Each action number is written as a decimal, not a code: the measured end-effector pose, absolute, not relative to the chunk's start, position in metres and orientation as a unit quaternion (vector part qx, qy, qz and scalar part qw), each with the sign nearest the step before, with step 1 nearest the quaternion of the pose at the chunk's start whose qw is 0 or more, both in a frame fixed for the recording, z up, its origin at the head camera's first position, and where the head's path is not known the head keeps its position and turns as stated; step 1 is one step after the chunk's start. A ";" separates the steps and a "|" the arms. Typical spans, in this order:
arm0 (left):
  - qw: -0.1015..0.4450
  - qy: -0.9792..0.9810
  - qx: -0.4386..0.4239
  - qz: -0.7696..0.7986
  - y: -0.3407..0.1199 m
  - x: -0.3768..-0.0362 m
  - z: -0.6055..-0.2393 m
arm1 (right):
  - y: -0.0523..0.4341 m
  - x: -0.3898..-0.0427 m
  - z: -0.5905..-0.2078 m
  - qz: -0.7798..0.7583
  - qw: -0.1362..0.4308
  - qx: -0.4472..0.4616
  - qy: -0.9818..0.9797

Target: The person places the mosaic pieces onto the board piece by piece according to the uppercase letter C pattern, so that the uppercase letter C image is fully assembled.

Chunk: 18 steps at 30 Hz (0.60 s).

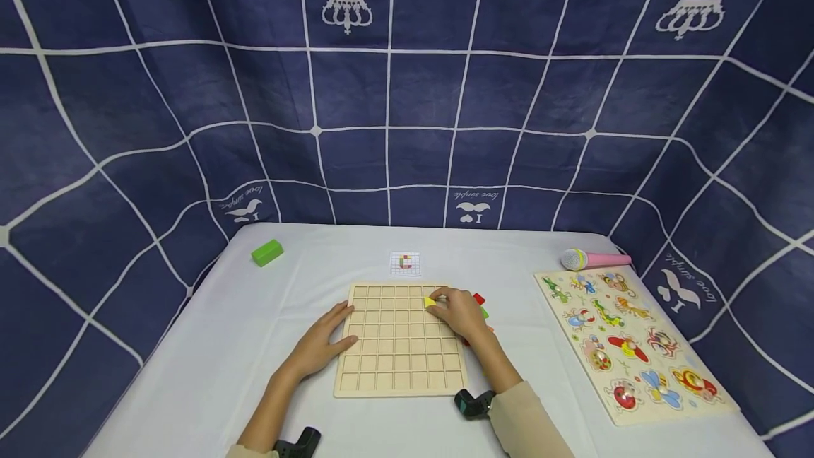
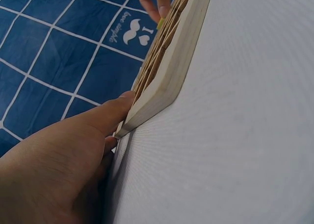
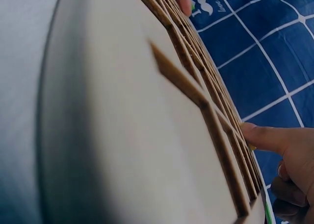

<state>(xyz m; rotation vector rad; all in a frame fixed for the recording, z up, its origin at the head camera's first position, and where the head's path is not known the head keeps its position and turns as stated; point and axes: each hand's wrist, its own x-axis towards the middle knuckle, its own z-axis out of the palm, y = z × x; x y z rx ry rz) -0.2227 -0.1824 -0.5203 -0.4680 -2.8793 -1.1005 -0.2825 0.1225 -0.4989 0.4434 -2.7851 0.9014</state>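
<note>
A wooden grid board [image 1: 398, 366] lies on the white table, divided by raised slats into square cells. My right hand [image 1: 459, 311] pinches a small yellow block [image 1: 429, 301] over the board's upper right cells. In the right wrist view, a bit of yellow [image 3: 252, 147] shows under a fingertip of that hand. Along the left edge of the board rests my left hand [image 1: 323, 341], thumb and fingers spread and touching the rim. Red and green pieces [image 1: 479, 298] lie beside the board's right edge, partly hidden by the right hand and forearm.
Beyond the board lies a small printed pattern card [image 1: 405, 263]. A green block [image 1: 267, 252] sits at the far left. On the right are a pink toy microphone [image 1: 598, 260] and an insect puzzle board [image 1: 620, 408]. A blue checked curtain [image 1: 420, 90] surrounds the table.
</note>
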 end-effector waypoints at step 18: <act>0.011 -0.923 -0.142 -0.357 -0.181 -0.222 -0.521 | 0.160 -0.281 -0.481 0.340 0.116 0.092 -0.929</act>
